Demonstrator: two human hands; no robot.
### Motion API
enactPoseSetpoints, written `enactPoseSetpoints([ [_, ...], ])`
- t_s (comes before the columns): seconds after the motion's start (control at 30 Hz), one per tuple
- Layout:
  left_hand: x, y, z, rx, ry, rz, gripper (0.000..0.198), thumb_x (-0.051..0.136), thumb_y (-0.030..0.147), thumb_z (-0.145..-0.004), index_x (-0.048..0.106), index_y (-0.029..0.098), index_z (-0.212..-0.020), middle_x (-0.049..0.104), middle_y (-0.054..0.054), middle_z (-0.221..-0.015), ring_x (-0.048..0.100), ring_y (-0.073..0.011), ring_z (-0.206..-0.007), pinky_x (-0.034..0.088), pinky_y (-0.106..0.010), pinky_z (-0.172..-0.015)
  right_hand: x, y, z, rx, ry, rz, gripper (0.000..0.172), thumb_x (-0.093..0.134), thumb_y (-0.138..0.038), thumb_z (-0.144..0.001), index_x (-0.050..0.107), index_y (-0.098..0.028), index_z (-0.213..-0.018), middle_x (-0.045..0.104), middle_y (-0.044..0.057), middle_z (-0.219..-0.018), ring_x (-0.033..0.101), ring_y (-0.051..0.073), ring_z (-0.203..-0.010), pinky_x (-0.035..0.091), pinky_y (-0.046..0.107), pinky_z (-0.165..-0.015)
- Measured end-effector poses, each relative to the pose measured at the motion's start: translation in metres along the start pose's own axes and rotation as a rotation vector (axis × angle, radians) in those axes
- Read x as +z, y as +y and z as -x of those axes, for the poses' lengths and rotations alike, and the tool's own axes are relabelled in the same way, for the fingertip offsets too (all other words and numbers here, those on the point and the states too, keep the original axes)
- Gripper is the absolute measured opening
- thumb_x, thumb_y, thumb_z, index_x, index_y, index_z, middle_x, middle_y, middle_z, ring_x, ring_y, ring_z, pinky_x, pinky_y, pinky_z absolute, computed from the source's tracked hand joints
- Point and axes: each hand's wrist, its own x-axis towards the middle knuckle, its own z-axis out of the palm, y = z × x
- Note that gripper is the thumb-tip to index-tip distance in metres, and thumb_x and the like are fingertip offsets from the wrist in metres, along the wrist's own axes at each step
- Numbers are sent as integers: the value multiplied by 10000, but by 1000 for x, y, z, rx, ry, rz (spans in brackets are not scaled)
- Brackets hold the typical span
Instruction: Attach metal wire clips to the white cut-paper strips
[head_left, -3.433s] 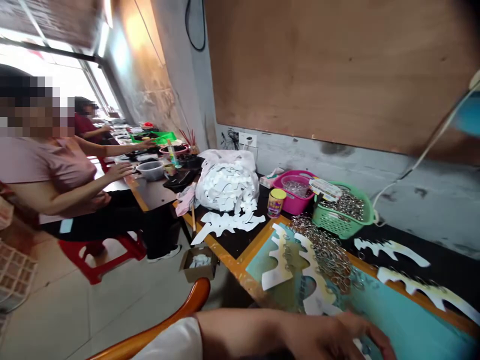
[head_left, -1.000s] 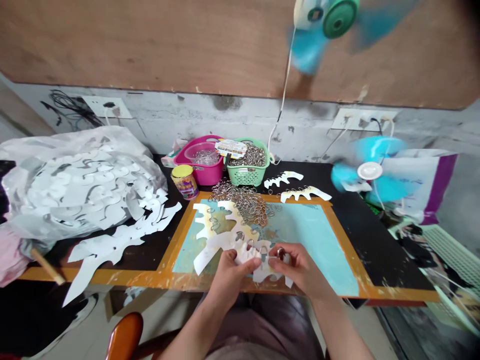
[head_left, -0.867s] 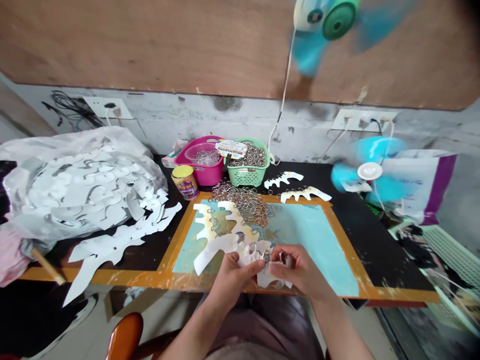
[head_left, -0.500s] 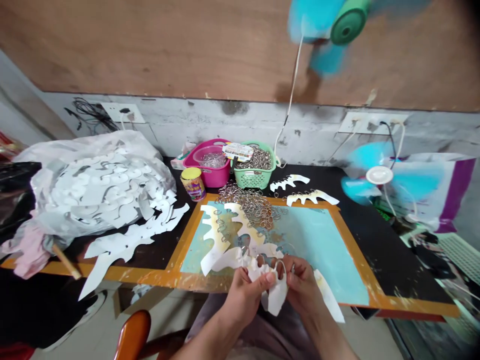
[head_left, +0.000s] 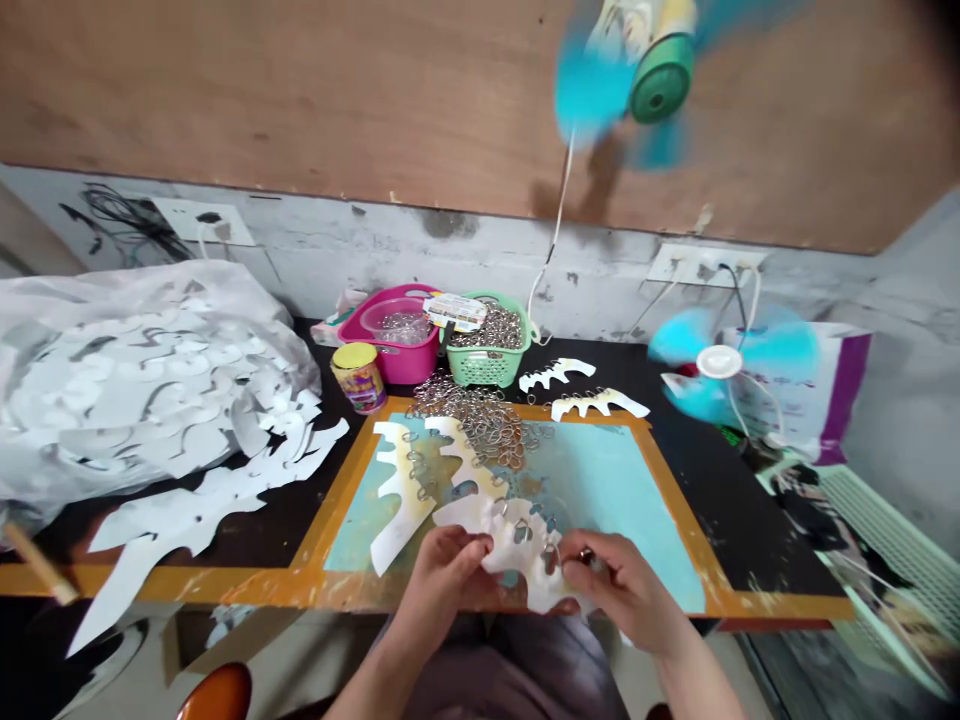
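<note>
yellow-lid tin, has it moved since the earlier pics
No, the yellow-lidded tin stays left of the pink basket, by the far corner of the teal board.

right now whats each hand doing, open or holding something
Left hand: closed, holding the white paper cutout.
Right hand: closed, pinching a metal ring by the cutout's edge.

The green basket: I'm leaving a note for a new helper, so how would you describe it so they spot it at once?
On the black workbench, find the teal board with the orange border, then look past its far edge towards the wall. The green plastic basket sits there, heaped with metal rings. It is the only green container, right beside the pink tub that holds a clear bowl.
</note>
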Motion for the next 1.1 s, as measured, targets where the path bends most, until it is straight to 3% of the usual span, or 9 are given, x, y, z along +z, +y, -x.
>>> enactPoseSetpoints([
  [0.17,-2,4,-1,98,-125,-205,443,817,380,-727,639,170,-1074,683,-15,-722,633,-144,-589,534,-236,-566,-28,7,12,179,58,-8,250,665,-434,-875,636,-186,-874,560,-20,-746,546,101,-506,423,192,-462],
  [0.3,1,-5,10,250,-242,-513,170,702,313,-847,684,167,-934,677,-38,-740,631,-147,-641,498,-212,-584,-40,21,39,231,75,-4,201,687,-369,-862,658,-202,-971,608,12,-881,559,115,-565,466,223,-535],
  [0.37,1,-3,16,300,-381,-693,116,659,283,-875,697,178,-904,704,-60,-791,649,-168,-694,505,-229,-631,-45,22,59,217,20,73,180,662,-337,-876,683,-213,-1005,642,37,-931,578,143,-625,481,247,-595],
  [0.47,0,4,21,378,-737,-928,170,712,295,-830,712,215,-981,732,-74,-908,668,-217,-829,512,-278,-757,-56,19,87,151,-45,173,160,655,-326,-866,721,-209,-955,674,56,-841,602,198,-698,474,284,-670],
  [0.53,-2,7,19,439,-835,-1007,237,744,307,-803,708,221,-1021,728,-89,-967,665,-240,-896,507,-298,-803,-64,15,100,103,-36,169,154,662,-330,-852,735,-203,-899,674,69,-790,604,224,-719,463,306,-685],
  [0.67,-10,5,10,496,-670,-1012,213,700,244,-841,690,215,-1051,704,-104,-1007,663,-231,-930,520,-298,-820,-71,6,107,61,0,125,176,626,-317,-889,747,-192,-862,673,96,-789,606,237,-733,459,333,-689],
  [0.8,-14,3,2,587,-577,-1024,192,667,180,-853,679,220,-1041,695,-91,-1011,660,-219,-938,532,-306,-833,-65,2,99,40,-119,136,238,571,-309,-948,769,-190,-886,687,106,-815,628,231,-785,469,342,-733],
  [0.97,-7,5,-1,691,-562,-989,201,550,123,-908,648,206,-1063,682,-93,-1001,651,-200,-934,543,-309,-799,-56,10,85,-97,-224,182,170,605,-246,-939,756,-176,-973,699,103,-916,640,190,-866,482,298,-779],
  [1.1,1,9,-1,646,-585,-949,187,507,182,-957,654,213,-1068,673,-98,-1045,642,-208,-978,534,-333,-834,-50,11,75,-104,-186,251,140,594,-204,-937,717,-187,-1001,698,67,-913,640,171,-871,476,279,-798],
])
